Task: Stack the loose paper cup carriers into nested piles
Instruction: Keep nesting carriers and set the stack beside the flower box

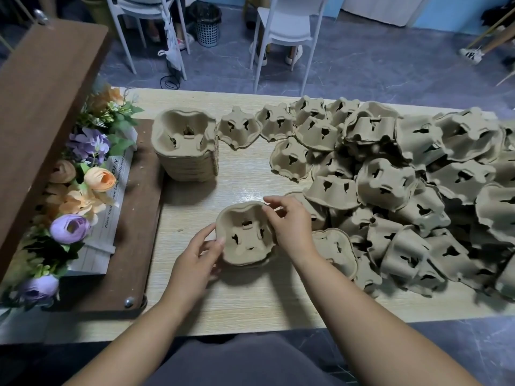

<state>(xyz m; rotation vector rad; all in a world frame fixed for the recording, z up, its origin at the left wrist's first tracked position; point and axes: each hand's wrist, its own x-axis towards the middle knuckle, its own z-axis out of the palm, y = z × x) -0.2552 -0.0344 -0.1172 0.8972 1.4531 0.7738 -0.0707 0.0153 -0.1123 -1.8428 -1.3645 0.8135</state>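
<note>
A small nested pile of brown pulp cup carriers (245, 235) sits cups-up on the wooden table (250, 296) in front of me. My left hand (195, 257) grips its left rim with thumb and fingers. My right hand (289, 221) pinches the right rim from above. A tall nested pile of carriers (185, 149) stands at the back left. A big heap of loose carriers (404, 190), most of them upside down, covers the right half of the table.
A brown board (133, 246) with artificial flowers (80, 201) lies along the left edge. A tilted brown panel (41, 87) rises at the far left. White chairs (284, 29), a mesh bin (207, 26) and people's feet are beyond the table.
</note>
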